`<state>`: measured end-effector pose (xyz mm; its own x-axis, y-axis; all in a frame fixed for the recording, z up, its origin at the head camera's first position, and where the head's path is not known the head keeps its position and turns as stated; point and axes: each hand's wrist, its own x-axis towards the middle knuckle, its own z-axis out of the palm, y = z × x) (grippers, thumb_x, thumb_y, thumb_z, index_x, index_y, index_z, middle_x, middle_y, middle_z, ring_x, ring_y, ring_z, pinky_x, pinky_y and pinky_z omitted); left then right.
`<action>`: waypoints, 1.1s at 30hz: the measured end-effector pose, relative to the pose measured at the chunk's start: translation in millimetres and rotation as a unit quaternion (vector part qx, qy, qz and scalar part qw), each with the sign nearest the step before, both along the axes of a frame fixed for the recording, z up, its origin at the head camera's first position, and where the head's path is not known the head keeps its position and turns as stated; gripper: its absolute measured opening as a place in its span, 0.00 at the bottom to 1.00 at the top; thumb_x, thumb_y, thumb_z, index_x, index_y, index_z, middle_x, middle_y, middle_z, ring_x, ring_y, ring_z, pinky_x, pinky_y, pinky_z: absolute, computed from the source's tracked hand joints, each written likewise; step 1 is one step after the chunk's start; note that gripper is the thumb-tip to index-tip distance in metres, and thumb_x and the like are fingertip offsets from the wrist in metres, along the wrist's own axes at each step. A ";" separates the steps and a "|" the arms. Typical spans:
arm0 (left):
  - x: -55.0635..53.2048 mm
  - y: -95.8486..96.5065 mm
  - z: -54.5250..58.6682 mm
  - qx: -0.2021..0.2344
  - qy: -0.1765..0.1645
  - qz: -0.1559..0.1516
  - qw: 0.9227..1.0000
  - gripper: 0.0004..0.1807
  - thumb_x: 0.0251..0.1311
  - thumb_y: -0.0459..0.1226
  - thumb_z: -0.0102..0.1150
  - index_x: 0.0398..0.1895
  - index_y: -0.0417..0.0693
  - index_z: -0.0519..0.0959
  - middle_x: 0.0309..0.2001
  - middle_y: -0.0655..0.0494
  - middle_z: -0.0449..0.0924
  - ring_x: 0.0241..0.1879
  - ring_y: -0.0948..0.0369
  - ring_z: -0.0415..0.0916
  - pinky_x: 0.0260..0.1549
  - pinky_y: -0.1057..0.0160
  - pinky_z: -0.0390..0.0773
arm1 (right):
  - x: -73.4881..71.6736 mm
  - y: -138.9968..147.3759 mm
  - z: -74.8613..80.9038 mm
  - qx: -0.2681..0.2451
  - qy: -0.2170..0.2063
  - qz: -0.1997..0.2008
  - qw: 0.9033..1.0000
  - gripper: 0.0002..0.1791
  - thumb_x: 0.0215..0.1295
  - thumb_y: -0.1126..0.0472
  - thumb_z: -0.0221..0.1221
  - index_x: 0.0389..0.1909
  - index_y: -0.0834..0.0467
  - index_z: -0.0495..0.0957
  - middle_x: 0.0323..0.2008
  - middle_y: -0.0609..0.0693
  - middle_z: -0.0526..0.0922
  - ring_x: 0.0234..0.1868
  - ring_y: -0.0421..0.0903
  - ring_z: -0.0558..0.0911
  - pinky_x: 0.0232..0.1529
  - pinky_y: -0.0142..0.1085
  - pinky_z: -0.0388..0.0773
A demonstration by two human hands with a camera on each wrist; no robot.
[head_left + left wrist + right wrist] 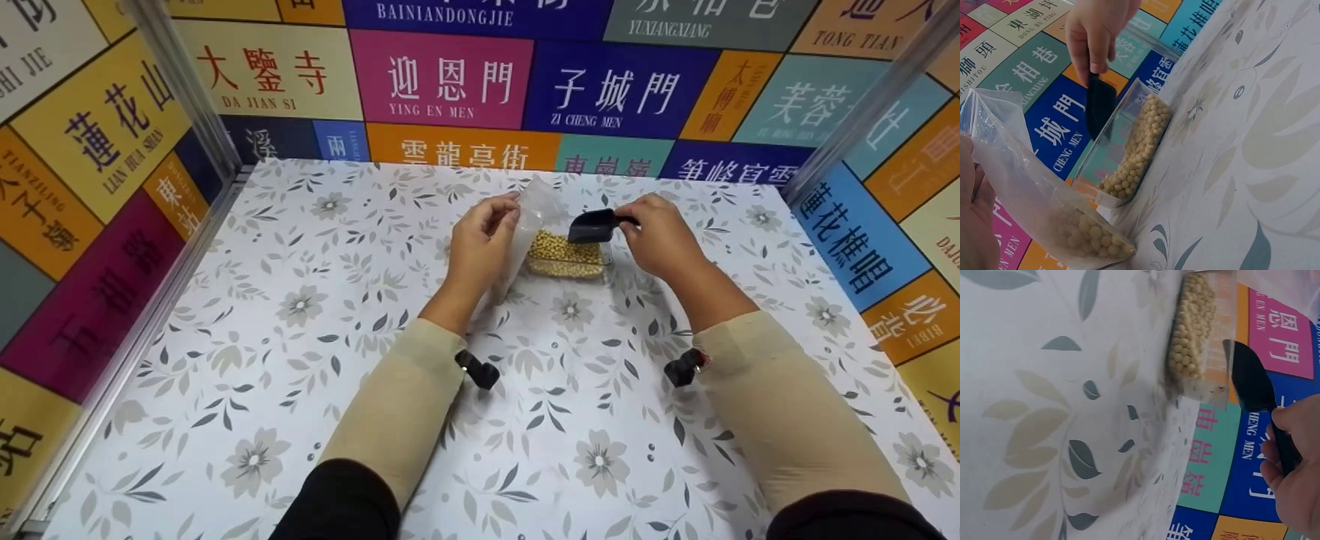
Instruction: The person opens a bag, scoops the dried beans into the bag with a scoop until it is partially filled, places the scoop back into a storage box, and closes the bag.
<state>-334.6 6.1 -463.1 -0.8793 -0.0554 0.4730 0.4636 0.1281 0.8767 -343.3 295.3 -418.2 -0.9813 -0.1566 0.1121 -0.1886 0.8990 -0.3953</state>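
The left hand is curled at the side of a clear bag, thumb and fingers pinching it near its upper end. Some beans lie in the bag's lower corner, down by the bench. Just right of the bag, a clear box stands upright on the bench, with more pale yellow beans spread along its bottom. The right hand grips the handle of a black scoop, fingers closed round it and thumb laid along it. The scoop's blade is tilted and hangs at the box's upper rim, pointing toward the bag; whether it touches the rim or carries any beans, I cannot tell. Both forearms wear beige sleeves, black higher up, with a small black device at each wrist. The bench has a grey flower pattern, and coloured panels with lettering stand behind it.
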 end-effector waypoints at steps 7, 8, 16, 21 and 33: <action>-0.1 0.0 0.8 -0.012 -0.004 0.006 1.000 0.06 0.77 0.39 0.63 0.48 0.51 0.87 0.60 0.61 0.89 0.57 0.67 0.85 0.59 0.69 0.84 | -5.3 -12.2 -7.4 0.060 0.037 0.019 0.997 0.16 0.82 0.64 0.54 0.63 0.63 0.82 0.57 0.63 0.79 0.61 0.65 0.77 0.66 0.59 0.76; -0.2 -0.1 0.7 -0.013 -0.005 0.007 1.000 0.05 0.77 0.39 0.63 0.48 0.52 0.87 0.60 0.61 0.89 0.57 0.67 0.84 0.59 0.70 0.84 | -6.4 -14.5 -7.3 0.067 0.040 0.021 0.997 0.16 0.82 0.64 0.54 0.62 0.63 0.83 0.56 0.63 0.79 0.60 0.65 0.77 0.65 0.59 0.76; -0.8 0.1 -0.2 -0.012 -0.012 0.002 1.000 0.06 0.77 0.39 0.63 0.48 0.52 0.87 0.60 0.61 0.88 0.58 0.67 0.84 0.60 0.71 0.83 | -13.6 -26.0 -10.2 0.097 0.029 0.045 0.994 0.15 0.81 0.65 0.54 0.59 0.64 0.84 0.53 0.64 0.80 0.58 0.67 0.78 0.65 0.60 0.76; -1.0 0.5 -0.1 -0.011 -0.008 0.001 1.000 0.05 0.76 0.38 0.63 0.47 0.51 0.87 0.60 0.61 0.89 0.57 0.66 0.85 0.59 0.70 0.84 | -16.9 -30.6 -13.8 0.075 0.015 0.043 0.996 0.16 0.80 0.65 0.54 0.60 0.64 0.84 0.55 0.64 0.80 0.61 0.67 0.77 0.68 0.60 0.75; 0.1 -0.8 -1.5 -0.027 0.013 -0.004 1.000 0.07 0.78 0.38 0.61 0.49 0.48 0.86 0.60 0.58 0.88 0.57 0.65 0.85 0.57 0.70 0.85 | -23.7 -38.8 -29.2 0.023 -0.028 0.041 0.999 0.18 0.81 0.65 0.53 0.66 0.65 0.80 0.60 0.64 0.78 0.66 0.64 0.76 0.73 0.58 0.73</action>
<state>-334.5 5.3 -464.6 -0.8674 -0.0226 0.4971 0.4865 0.1722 0.8566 -367.0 256.5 -447.4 -0.9694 -0.2404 0.0492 -0.2414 0.8985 -0.3666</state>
